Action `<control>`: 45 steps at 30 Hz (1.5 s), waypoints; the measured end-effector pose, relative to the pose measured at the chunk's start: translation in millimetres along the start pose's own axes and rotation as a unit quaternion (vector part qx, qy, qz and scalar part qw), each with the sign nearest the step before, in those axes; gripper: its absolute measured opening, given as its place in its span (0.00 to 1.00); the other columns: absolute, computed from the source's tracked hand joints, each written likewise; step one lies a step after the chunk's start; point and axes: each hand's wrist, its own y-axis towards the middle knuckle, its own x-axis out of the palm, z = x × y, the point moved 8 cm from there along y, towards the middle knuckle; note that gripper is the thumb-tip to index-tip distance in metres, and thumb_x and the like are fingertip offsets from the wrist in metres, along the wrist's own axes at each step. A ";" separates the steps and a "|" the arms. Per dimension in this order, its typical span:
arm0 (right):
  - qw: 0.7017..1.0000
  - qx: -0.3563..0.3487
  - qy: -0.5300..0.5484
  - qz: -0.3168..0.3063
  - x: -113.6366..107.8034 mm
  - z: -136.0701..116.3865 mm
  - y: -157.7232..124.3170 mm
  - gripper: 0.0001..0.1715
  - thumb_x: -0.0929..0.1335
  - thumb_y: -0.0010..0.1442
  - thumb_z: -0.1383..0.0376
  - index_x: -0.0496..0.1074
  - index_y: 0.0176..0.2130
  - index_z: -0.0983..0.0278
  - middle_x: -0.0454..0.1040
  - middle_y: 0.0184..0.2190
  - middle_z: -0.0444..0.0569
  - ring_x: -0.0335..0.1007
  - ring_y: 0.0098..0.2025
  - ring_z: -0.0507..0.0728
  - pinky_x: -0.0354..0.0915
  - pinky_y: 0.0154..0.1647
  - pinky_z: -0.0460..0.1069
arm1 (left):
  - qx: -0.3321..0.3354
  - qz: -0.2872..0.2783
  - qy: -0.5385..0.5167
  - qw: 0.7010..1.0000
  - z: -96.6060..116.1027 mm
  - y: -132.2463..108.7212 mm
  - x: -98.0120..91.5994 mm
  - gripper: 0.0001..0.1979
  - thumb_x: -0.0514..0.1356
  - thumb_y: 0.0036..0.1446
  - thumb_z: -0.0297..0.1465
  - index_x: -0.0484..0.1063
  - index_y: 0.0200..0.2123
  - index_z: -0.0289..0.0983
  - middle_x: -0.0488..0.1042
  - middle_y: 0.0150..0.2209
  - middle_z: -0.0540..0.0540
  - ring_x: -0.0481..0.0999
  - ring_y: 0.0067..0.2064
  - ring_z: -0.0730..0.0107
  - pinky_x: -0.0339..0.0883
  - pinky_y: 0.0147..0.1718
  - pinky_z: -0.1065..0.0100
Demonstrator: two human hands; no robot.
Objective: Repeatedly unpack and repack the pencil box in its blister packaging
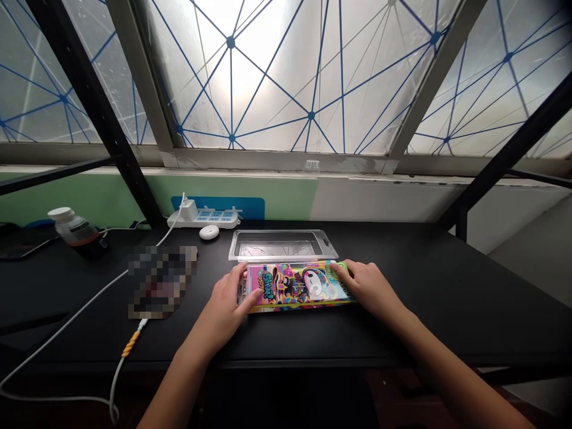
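Observation:
A colorful flat box (pixel 290 286) with cartoon characters lies on the black desk, near its front edge. My left hand (pixel 230 296) grips the box's left end, thumb on the top face and fingers at the far left side. At the right end, my right hand (pixel 369 287) holds the box with its thumb on top; its other fingers are partly hidden. Just behind the box, a clear plastic tray (pixel 328 243) rests on the desk.
On the left are a pixelated device (pixel 163 283) with a white cable (pixel 75 316), and a bottle (pixel 74 226). A power strip (pixel 203 218) and a round white case (pixel 209 232) sit at the back. Black metal bars (pixel 93 107) slant on both sides.

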 end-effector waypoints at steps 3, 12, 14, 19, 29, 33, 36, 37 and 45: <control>0.997 -0.005 -0.075 0.007 -3.3 -3.9 3.9 0.31 0.54 0.70 0.47 0.64 0.24 0.59 0.72 0.21 0.48 0.67 0.26 0.59 0.55 0.35 0.54 | 0.004 -0.020 -0.018 1.000 0.1 -0.7 2.4 0.31 0.54 0.67 0.46 0.54 0.68 0.41 0.67 0.63 0.38 0.66 0.64 0.52 0.61 0.60 0.53; 0.969 -0.212 -0.109 0.066 -6.8 -107.5 -4.2 0.16 0.63 0.70 0.55 0.73 0.42 0.63 0.75 0.40 0.54 0.69 0.42 0.62 0.59 0.44 0.57 | 0.016 -0.030 -0.013 0.999 1.3 -3.1 3.6 0.49 0.68 0.56 0.41 0.43 0.72 0.44 0.70 0.61 0.39 0.68 0.63 0.52 0.60 0.61 0.53; 0.971 -0.217 -0.087 0.044 2.8 -120.0 1.5 0.16 0.63 0.69 0.55 0.73 0.43 0.63 0.74 0.40 0.54 0.68 0.42 0.63 0.62 0.43 0.57 | 0.037 -0.029 -0.007 0.999 5.2 -3.3 3.2 0.48 0.66 0.58 0.40 0.40 0.72 0.46 0.71 0.61 0.41 0.68 0.63 0.52 0.60 0.61 0.52; 0.976 -0.213 -0.016 0.040 16.1 -125.7 15.7 0.12 0.63 0.69 0.59 0.71 0.40 0.63 0.72 0.38 0.54 0.66 0.42 0.63 0.65 0.43 0.57 | 0.073 -0.032 0.018 0.997 13.0 -5.0 1.4 0.47 0.63 0.62 0.40 0.33 0.73 0.49 0.73 0.60 0.45 0.68 0.63 0.54 0.57 0.62 0.52; 0.954 -0.219 0.015 0.206 -11.1 -127.6 3.8 0.07 0.61 0.70 0.63 0.66 0.41 0.63 0.69 0.40 0.57 0.66 0.44 0.64 0.67 0.44 0.59 | 0.067 -0.038 0.007 0.997 10.4 -4.0 -0.9 0.32 0.52 0.70 0.42 0.44 0.72 0.48 0.65 0.66 0.46 0.63 0.67 0.57 0.57 0.64 0.53; 0.920 -0.312 0.025 0.237 -38.5 -137.2 -36.0 0.04 0.65 0.69 0.63 0.66 0.44 0.60 0.73 0.39 0.53 0.70 0.41 0.61 0.68 0.44 0.57 | 0.043 -0.053 -0.020 0.997 6.3 -4.6 -2.9 0.26 0.38 0.74 0.43 0.56 0.69 0.46 0.61 0.68 0.48 0.59 0.69 0.60 0.54 0.66 0.52; 0.921 -0.362 0.038 0.139 -42.4 -136.2 -64.1 0.06 0.68 0.66 0.61 0.67 0.42 0.60 0.77 0.37 0.49 0.73 0.38 0.59 0.68 0.44 0.56 | 0.025 -0.057 -0.011 0.998 1.7 -4.4 -1.6 0.28 0.40 0.73 0.45 0.55 0.69 0.45 0.59 0.68 0.47 0.56 0.70 0.56 0.51 0.67 0.48; 0.925 -0.366 0.042 0.093 -39.0 -130.5 -70.2 0.09 0.69 0.65 0.59 0.68 0.43 0.60 0.78 0.38 0.50 0.74 0.40 0.60 0.68 0.46 0.57 | 0.019 -0.062 -0.006 0.998 -0.1 -4.3 -0.2 0.28 0.41 0.72 0.47 0.55 0.70 0.45 0.58 0.69 0.47 0.54 0.70 0.55 0.50 0.67 0.47; 0.982 -0.154 0.080 -0.080 4.9 1.7 -55.2 0.52 0.74 0.54 0.46 0.53 0.69 0.53 0.49 0.72 0.56 0.50 0.70 0.73 0.61 0.63 0.66 | -0.026 -0.076 0.018 0.997 -8.5 -5.5 5.8 0.37 0.52 0.65 0.52 0.49 0.72 0.46 0.52 0.71 0.46 0.47 0.72 0.44 0.50 0.66 0.43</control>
